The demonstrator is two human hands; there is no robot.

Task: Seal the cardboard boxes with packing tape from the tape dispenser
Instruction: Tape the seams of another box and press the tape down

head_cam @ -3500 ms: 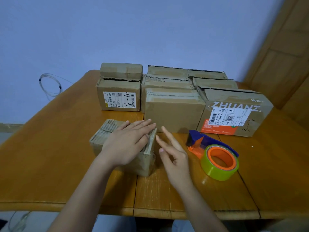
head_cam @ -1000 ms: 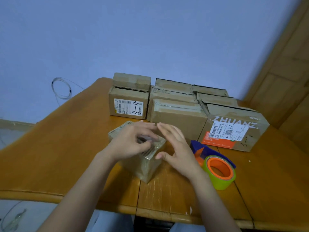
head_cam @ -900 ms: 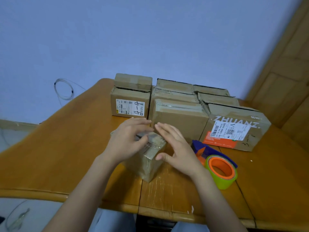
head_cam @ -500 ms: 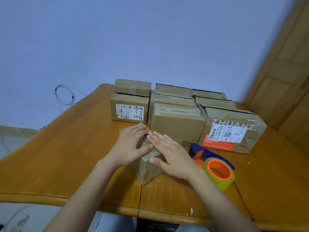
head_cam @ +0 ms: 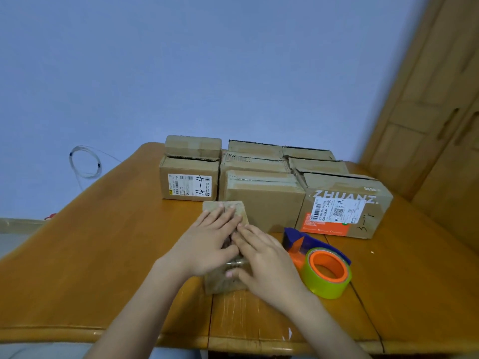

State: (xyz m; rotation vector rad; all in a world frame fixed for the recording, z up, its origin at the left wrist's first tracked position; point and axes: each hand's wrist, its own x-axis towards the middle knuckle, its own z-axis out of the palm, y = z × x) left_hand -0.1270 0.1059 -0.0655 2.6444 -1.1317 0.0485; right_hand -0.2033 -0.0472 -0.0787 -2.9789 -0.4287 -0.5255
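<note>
A small cardboard box wrapped in shiny tape stands on the wooden table in front of me. My left hand lies flat on its top, fingers straight. My right hand presses flat on the top beside it, thumb down the near side. Both hands hide most of the box top. The tape dispenser, blue and orange with a yellow-green roll, lies on the table just right of my right hand, untouched.
Several cardboard boxes stand in rows behind: one marked 4-4, a plain one, one printed ZHUANZ. A coiled cable hangs on the blue wall at left. A wooden door is at right.
The small box has been turned so its long side runs away from me. Both hands moved from its sides onto its top and now lie flat there. The dispenser has not moved.
</note>
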